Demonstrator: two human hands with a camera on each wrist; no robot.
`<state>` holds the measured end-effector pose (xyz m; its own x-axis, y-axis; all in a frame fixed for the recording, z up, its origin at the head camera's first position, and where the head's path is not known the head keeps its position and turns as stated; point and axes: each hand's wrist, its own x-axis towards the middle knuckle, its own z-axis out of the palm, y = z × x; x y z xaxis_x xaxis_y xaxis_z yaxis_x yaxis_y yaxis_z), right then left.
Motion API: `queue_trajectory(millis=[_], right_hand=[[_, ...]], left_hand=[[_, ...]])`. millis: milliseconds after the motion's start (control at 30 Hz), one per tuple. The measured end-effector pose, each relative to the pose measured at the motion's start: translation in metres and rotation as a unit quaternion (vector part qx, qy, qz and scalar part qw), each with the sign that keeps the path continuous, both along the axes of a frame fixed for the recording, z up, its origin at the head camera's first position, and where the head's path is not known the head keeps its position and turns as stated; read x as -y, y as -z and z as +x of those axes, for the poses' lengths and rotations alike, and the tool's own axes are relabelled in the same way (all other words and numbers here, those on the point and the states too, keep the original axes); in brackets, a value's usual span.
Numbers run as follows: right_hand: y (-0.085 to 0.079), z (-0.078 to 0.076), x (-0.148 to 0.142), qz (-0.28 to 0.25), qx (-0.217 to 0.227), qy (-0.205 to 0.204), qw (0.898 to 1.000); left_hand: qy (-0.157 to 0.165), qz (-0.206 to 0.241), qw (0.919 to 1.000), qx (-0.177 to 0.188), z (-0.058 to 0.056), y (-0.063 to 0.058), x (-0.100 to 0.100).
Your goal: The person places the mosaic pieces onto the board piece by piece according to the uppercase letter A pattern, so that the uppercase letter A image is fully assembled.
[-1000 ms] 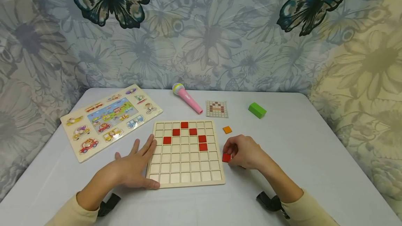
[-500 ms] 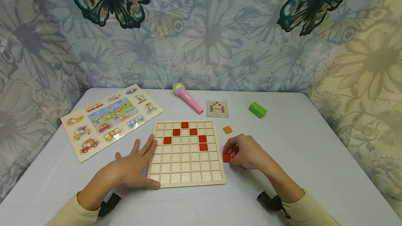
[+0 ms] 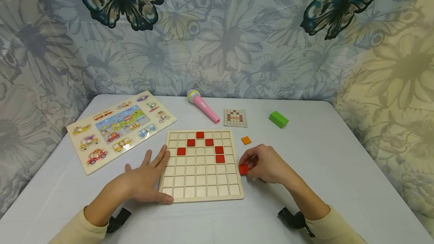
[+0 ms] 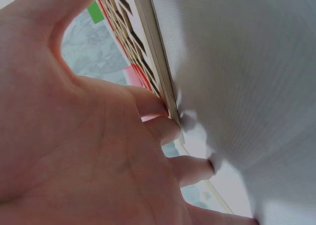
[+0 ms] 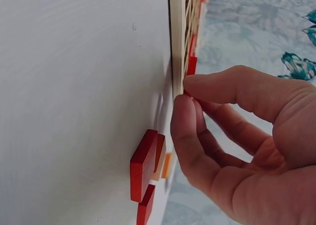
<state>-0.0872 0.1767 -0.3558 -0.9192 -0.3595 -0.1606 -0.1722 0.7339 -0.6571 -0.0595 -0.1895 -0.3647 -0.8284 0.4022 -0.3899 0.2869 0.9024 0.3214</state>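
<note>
A wooden grid board (image 3: 200,180) lies in the middle of the table, with several red square tiles set in its upper cells. My left hand (image 3: 144,180) spreads along its left side, thumb at the near corner and fingertips at the edge. In the left wrist view, fingers (image 4: 163,130) meet the board's side. Just off the right edge of the board, my right hand (image 3: 264,164) pinches a red square tile (image 3: 243,170) between thumb and fingers. Other red tiles (image 5: 143,166) lie on the cloth by that hand in the right wrist view, mostly hidden in the head view.
An orange tile (image 3: 246,140) lies right of the board. Behind are a pattern card (image 3: 235,118), a pink toy microphone (image 3: 206,108) and a green block (image 3: 278,119). A vehicle picture puzzle (image 3: 122,131) lies at the back left. A flowered curtain (image 3: 217,48) stands behind the table.
The pinched red tile has shifted slightly left toward the board's edge and tilted a little. My left hand has kept its place at the board.
</note>
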Motion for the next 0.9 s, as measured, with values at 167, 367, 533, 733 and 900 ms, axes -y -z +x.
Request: queue_trajectory(millis=[167, 367, 533, 733, 900], right_hand=[[0.002, -0.001, 0.001, -0.006, 0.007, -0.003, 1.000], [0.002, -0.001, 0.003, -0.023, 0.009, -0.005, 1.000], [0.003, -0.002, 0.008, -0.038, 0.011, -0.007, 0.999], [0.000, -0.004, 0.018, -0.043, 0.018, 0.000, 0.999], [-0.002, -0.007, 0.029, -0.049, 0.025, -0.001, 0.998]], left_hand=[[-0.004, -0.004, 1.0000, 0.002, 0.000, -0.001, 0.000], [-0.006, -0.006, 1.0000, -0.002, 0.000, -0.001, 0.001], [-0.005, -0.004, 1.0000, 0.000, -0.001, -0.001, 0.001], [-0.003, -0.007, 1.0000, 0.002, -0.001, 0.000, 0.000], [-0.002, -0.005, 1.0000, 0.000, -0.002, 0.003, 0.000]])
